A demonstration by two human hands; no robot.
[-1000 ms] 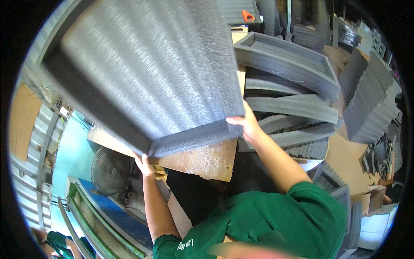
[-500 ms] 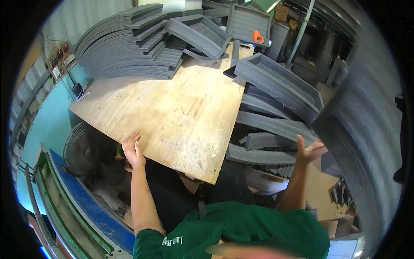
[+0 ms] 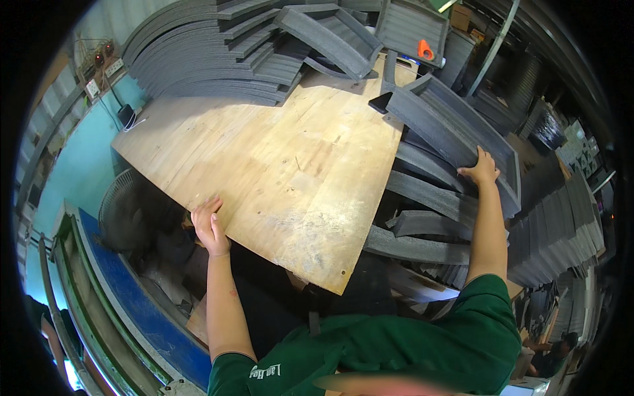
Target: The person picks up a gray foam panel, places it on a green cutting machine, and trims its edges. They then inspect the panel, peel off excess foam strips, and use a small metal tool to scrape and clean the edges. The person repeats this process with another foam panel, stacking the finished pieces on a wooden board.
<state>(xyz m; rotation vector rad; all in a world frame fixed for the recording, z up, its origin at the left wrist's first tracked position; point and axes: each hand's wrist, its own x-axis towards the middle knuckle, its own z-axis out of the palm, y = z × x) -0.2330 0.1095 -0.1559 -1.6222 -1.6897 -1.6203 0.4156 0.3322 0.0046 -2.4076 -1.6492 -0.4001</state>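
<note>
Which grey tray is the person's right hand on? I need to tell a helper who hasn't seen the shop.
Start at the big wooden table and go to its right edge, where grey ribbed trays lean in a row. The right hand rests on the top grey tray, nearest the table. Unlike those beneath, its whole ribbed inside shows.

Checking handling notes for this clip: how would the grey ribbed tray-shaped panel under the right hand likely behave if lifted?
The grey panel looks felt-like and thin-walled, so probably light for its size. Its moulded ribs and raised rim suggest moderate stiffness, perhaps some flex. The right hand lies flat on its matte surface, which is unlikely to be slippery.
</note>
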